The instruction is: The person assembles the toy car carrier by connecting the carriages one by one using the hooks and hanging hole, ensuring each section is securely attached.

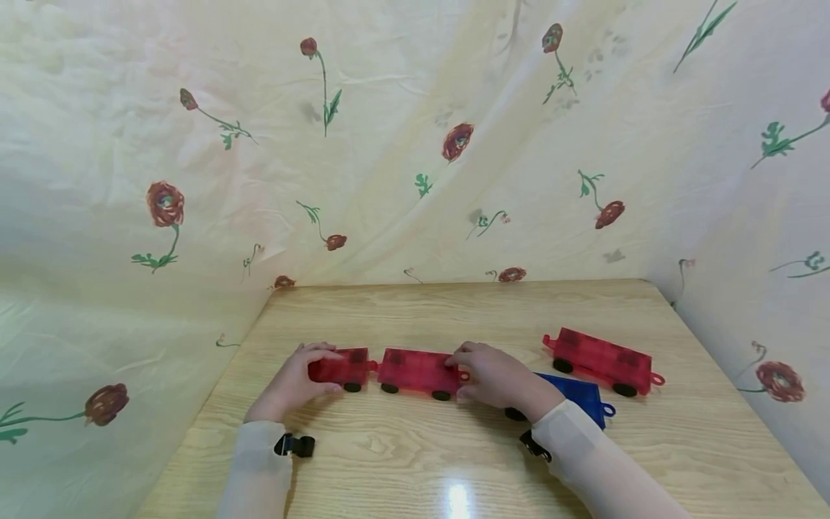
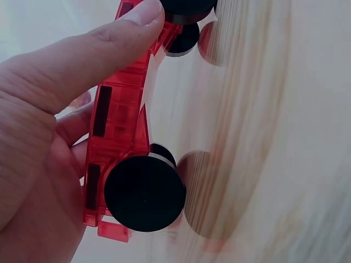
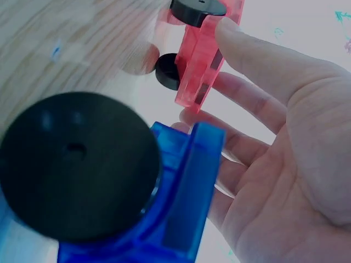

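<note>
On the left of the table, my left hand grips a translucent red toy train car with black wheels. In the left wrist view, the thumb lies along one side of this car and fingers show behind it. A second red car is to its right, the two meeting at a small coupling. My right hand pinches that second car by its right end, beside a ring-shaped loop. The right wrist view shows the thumb on this car and fingers on its far side.
A blue car stands partly hidden under my right wrist, its wheel large in the right wrist view. Farther right, a third red car sits at an angle. Floral cloth hangs behind the wooden table.
</note>
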Demonstrator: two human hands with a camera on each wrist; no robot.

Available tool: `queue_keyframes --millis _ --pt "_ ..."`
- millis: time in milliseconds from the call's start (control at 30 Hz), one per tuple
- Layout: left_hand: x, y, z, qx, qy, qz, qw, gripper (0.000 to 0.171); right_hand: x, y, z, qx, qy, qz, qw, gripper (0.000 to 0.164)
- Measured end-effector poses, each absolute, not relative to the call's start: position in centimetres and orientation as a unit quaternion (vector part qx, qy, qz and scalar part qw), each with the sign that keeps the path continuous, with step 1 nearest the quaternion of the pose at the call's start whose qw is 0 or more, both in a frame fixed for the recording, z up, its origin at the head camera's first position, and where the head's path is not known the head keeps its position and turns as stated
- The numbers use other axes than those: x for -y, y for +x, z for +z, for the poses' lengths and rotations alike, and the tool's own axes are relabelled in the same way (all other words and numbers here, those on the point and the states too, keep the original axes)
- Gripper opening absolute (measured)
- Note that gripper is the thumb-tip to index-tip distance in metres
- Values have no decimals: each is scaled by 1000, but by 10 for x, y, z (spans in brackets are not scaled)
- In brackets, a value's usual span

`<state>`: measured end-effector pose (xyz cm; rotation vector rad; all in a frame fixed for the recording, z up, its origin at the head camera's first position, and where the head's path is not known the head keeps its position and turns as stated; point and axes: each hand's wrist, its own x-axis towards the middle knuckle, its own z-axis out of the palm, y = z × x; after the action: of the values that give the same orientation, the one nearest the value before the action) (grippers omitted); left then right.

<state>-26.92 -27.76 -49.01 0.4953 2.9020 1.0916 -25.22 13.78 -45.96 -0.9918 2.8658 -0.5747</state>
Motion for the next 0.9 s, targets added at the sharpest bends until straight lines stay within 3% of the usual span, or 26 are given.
queue_keyframes --millis 200,400,633,900 --pt "281 -270 -492 -925 151 348 5 56 -141 -250 -460 -924 -326 -197 28 47" --pt "280 -270 -491 -925 150 350 7 58 -147 -245 -460 -921 -318 -221 49 54" --pt "274 -270 -488 -923 149 355 2 74 -167 -234 -452 -924 -300 -236 38 55" --pt "253 -269 -482 -928 161 336 -21 80 -199 -221 -452 -942 -257 -218 -2 74"
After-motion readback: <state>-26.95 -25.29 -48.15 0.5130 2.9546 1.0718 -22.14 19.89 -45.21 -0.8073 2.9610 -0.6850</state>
